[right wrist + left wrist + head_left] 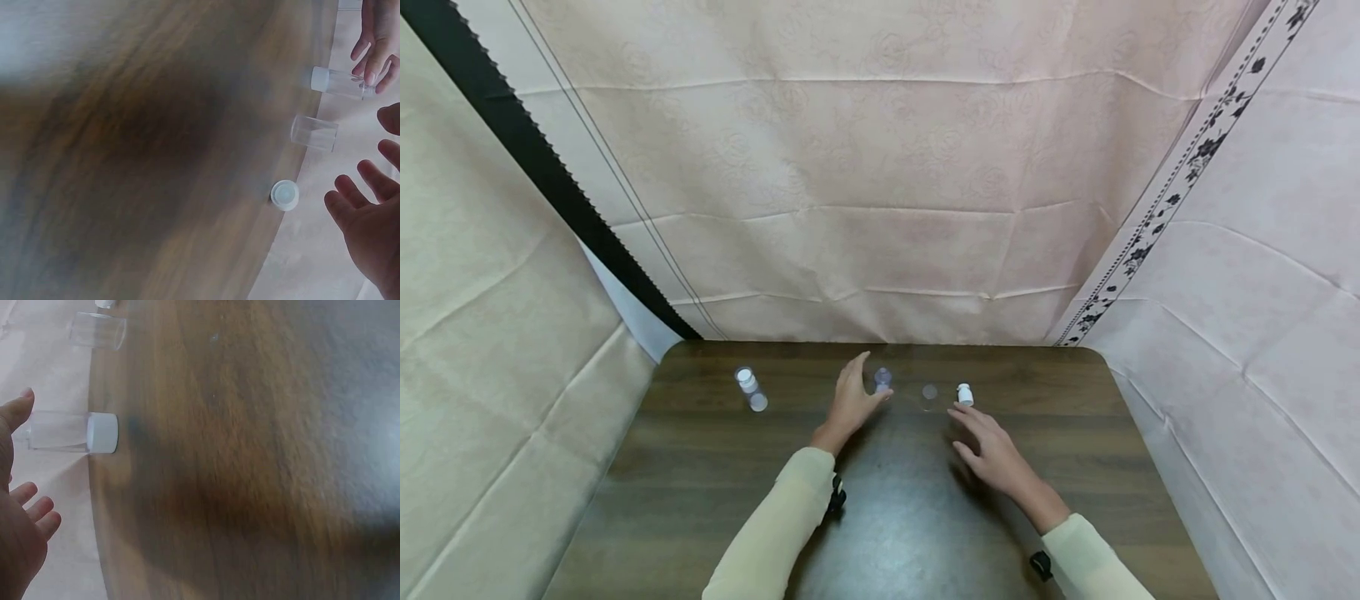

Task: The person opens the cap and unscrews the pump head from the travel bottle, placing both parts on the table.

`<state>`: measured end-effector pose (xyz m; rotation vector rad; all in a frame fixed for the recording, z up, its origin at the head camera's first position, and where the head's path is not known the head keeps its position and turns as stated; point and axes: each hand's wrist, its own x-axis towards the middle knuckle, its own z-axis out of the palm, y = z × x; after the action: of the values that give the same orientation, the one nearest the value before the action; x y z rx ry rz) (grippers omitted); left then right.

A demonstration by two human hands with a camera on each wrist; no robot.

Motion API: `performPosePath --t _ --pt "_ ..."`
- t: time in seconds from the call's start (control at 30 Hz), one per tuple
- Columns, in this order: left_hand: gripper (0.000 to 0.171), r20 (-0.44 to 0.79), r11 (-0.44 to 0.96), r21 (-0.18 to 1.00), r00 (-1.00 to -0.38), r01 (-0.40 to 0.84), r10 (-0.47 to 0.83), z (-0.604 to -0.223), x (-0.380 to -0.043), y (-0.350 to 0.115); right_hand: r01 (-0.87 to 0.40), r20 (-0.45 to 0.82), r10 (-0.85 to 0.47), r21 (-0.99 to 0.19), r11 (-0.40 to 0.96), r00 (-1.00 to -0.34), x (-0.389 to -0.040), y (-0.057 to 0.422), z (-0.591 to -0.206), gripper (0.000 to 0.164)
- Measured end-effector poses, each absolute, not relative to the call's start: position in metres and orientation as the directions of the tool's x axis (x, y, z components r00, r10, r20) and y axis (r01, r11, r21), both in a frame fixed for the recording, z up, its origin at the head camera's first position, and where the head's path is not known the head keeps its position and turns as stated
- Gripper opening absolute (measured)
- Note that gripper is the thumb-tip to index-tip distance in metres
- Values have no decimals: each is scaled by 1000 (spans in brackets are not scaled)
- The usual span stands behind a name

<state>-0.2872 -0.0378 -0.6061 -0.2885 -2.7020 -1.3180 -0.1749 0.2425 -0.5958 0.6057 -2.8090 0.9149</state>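
Note:
A small clear bottle (pixel 882 380) with a white base (pixel 103 432) stands upright near the table's far edge. My left hand (pixel 853 396) is beside it, thumb and fingers spread apart around its sides; whether the thumb touches it I cannot tell. To the right is a clear cylindrical cover (pixel 314 132), and beyond it a small white pump-like top (pixel 965 394), its round end facing the right wrist camera (pixel 285 195). My right hand (pixel 992 454) hovers just nearer than the white top, fingers loosely extended and holding nothing.
Farther left on the brown wooden table (pixel 700 492) is another clear bottle (pixel 751 389) with a white top. Pale cloth (pixel 880 167) hangs behind the table's far edge, and more cloth lines both sides.

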Motion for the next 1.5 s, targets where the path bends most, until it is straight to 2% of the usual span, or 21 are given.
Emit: performPosePath --t 0.17,0.3,0.67,1.07,1.5 --pt "89 234 594 764 -966 252 108 -604 -282 -45 -429 250 -348 -527 734 -903 -183 236 -591 56" --pt "89 264 583 766 -959 272 100 -602 -274 -52 -415 213 -358 -539 733 -909 -187 229 -587 57" --pt "86 353 622 703 -928 345 116 -599 -254 -74 -457 201 -414 -494 740 -888 -195 215 -581 63" --pt "78 351 667 677 -933 310 77 -594 -237 -107 -477 165 -460 -496 726 -872 -204 193 -580 66" --pt "66 535 655 640 -845 402 -3 -594 -220 -136 -501 156 -494 -493 712 -856 -209 167 -582 65"
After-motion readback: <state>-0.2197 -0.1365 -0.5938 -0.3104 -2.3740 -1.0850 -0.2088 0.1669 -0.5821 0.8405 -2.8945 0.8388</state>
